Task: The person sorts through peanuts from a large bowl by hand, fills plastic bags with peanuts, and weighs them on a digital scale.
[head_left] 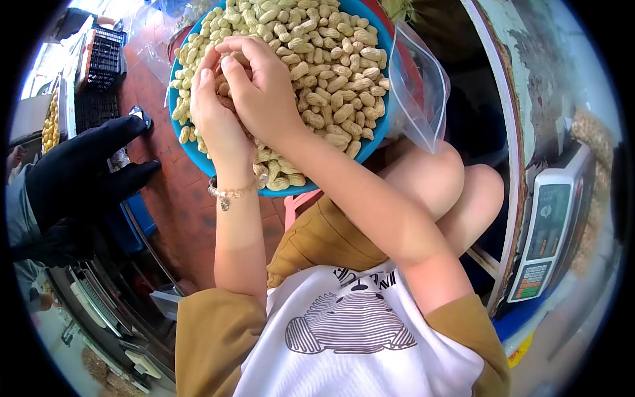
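A blue basin (pixel 380 126) heaped with unshelled peanuts (pixel 340 83) is in front of me. Over its left part, my left hand (pixel 215 106) and my right hand (pixel 261 89) are cupped together, fingertips meeting at the top. Between the palms some reddish-brown peanut kernels (pixel 223 89) show through the gap; most of what the hands enclose is hidden. A beaded bracelet (pixel 231 193) circles my left wrist. Whole peanuts lie around and below both hands.
A clear zip bag (pixel 417 86) hangs at the basin's right rim. Farther right stands a digital scale (pixel 546 231) by a worn table edge (pixel 506 119). Black crates (pixel 102 59) and another person's dark-clothed leg (pixel 86 165) are to the left, above red floor tiles (pixel 175 228).
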### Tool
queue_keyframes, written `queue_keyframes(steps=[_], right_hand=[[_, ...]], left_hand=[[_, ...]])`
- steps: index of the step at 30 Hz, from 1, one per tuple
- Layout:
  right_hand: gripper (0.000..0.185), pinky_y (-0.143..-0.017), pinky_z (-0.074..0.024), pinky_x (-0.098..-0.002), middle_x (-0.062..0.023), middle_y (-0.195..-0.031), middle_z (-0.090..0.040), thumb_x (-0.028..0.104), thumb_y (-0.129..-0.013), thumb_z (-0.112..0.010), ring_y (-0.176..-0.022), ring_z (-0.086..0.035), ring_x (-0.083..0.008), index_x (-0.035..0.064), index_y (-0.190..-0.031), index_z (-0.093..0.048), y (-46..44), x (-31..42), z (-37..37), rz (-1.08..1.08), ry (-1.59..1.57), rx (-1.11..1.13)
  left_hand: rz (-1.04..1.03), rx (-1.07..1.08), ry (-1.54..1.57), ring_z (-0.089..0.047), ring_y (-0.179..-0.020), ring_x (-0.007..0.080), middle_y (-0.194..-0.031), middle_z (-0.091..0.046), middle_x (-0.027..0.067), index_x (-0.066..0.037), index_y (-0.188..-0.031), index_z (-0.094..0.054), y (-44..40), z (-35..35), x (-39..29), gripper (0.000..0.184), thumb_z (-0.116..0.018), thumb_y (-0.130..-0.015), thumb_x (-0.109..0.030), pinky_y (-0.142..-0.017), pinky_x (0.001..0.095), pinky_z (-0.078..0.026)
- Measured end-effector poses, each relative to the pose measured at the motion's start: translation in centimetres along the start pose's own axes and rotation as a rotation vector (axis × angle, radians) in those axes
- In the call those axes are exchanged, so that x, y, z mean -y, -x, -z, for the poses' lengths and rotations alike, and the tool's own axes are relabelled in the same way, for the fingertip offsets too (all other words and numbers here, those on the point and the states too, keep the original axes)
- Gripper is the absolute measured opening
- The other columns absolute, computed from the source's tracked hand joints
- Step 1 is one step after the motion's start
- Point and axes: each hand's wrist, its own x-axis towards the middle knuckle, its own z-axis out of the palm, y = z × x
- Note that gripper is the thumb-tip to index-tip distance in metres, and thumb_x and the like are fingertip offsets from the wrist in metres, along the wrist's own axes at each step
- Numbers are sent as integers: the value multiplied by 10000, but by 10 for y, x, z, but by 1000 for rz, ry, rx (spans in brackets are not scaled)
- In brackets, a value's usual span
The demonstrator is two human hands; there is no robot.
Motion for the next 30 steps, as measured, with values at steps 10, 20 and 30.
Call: queue_keyframes(steps=[10,20,30], right_hand=[[293,-928,-487,-325,-113,-1059,-655,106,-933,-430,-994,-613,-193,-15,-1097,-640,-12,6,17,-569,-1017,-151],[413,-961,-475,-347,-143,-1079,-661,271,-944,-444,-1012,-585,-203,-45,-1110,-651,-11,22,27,-677,-1154,-278],[596,-1074,-420,-371,-216,-1260,-606,389,-978,-349,-1229,-551,-289,-104,-1181,-615,-7,33,32,-525,-1108,-246]], left_hand=[[66,-9,220,-595,-1135,238,-1249,-603,147,64,-1306,-535,-10,-16,-5,444,-337,-1015,-205,-1012,377,-489],[104,-104,627,-551,-1162,218,-1260,-594,138,49,-1357,-512,9,-20,-1,477,-368,-983,-210,-1063,393,-433],[132,-8,894,-441,-1349,271,-1429,-508,144,22,-1398,-481,8,-9,5,531,-297,-984,-255,-1158,430,-332]])
